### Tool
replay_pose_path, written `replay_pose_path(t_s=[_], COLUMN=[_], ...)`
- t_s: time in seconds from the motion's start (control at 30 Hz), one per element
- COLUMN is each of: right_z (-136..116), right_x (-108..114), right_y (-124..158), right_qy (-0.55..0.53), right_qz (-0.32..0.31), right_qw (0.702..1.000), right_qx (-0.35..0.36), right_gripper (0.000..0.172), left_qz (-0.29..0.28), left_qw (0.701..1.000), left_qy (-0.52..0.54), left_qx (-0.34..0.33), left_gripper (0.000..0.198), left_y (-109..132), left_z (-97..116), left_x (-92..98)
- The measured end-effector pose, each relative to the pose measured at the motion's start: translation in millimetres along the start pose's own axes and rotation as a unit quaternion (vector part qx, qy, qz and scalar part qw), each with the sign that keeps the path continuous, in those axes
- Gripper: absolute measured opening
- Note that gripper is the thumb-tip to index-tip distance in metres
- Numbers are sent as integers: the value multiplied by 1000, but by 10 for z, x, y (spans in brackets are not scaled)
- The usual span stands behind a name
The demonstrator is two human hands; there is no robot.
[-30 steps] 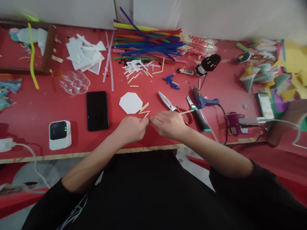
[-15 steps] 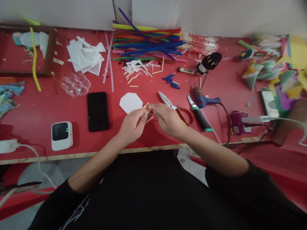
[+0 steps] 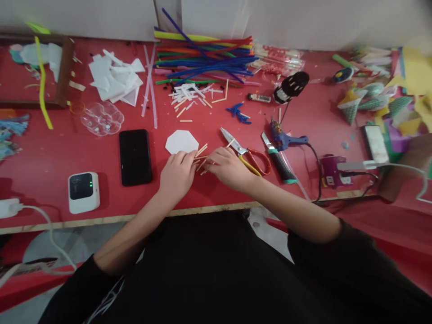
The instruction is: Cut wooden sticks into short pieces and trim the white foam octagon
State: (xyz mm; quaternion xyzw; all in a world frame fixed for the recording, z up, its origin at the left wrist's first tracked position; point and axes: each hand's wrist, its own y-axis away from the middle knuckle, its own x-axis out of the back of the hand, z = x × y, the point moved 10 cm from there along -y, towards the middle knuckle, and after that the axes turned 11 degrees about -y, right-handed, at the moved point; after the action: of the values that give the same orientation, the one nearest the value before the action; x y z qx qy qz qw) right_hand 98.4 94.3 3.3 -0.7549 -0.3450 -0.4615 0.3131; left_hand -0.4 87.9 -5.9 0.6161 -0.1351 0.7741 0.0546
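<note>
Close to the table's front edge, my left hand (image 3: 177, 176) has its fingers curled, with thin wooden sticks (image 3: 202, 150) poking out at its fingertips. My right hand (image 3: 231, 170) is bent down opposite, closed on sticks just right of them; one stick end (image 3: 231, 142) shows above its knuckles. Its fingertips are partly hidden, so how many sticks it grips is unclear. A white octagonal card (image 3: 181, 141) lies flat just beyond my left hand. Scissors (image 3: 241, 148) with red and yellow handles lie just past my right hand.
A utility knife (image 3: 279, 159) and a blue glue gun (image 3: 286, 138) with a cable lie to the right. On the left are a black phone (image 3: 135, 157) and a white device (image 3: 84, 192). Pipe cleaners (image 3: 205, 58), cut white pieces (image 3: 187, 93) and blue bits (image 3: 238, 112) lie behind.
My hands have moved slightly apart, and my left hand has turned so its back faces up. More sticks now show between the fingers. The view has shifted a little.
</note>
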Motion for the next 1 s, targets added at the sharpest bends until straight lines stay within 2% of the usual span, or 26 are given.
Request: replay_pose_path(t_s=[0.17,0.23,0.27,0.3,0.37,0.43,0.57,0.7,0.8,0.9,1.0], right_z=[-53,-107,-143,-181,-251,-301,-381,-492,-550,-581,-591], right_x=[6,82,135,199,335,446,600,662,657,696,710], right_y=[-23,-17,-10,1,29,56,101,132,128,118,106], right_qy=[-2,-8,-14,-22,-34,-36,-49,-78,-100,-120,-121], right_qz=[20,35,44,55,77,87,86,50,2,-10,-7], right_qw=[999,997,996,994,989,986,982,977,976,974,976], right_qx=[37,62,77,93,120,136,160,193,195,191,182], right_gripper=[31,31,31,29,25,22,20,20,21,25,28], left_qz=[40,22,-6,-45,-128,-169,-211,-334,-393,-408,-404], left_qw=[996,985,971,947,871,809,745,628,556,507,490], left_qy=[75,163,229,306,454,536,598,665,698,728,743], left_qx=[17,46,67,91,138,172,207,227,223,215,210], left_gripper=[29,26,25,23,23,28,33,43,50,51,48], left_y=[6,14,20,32,75,97,92,228,334,376,375], left_z=[-52,-94,-111,-113,-65,-21,9,191,319,406,453], left_x=[111,106,61,-9,-161,-222,-275,-458,-523,-521,-492])
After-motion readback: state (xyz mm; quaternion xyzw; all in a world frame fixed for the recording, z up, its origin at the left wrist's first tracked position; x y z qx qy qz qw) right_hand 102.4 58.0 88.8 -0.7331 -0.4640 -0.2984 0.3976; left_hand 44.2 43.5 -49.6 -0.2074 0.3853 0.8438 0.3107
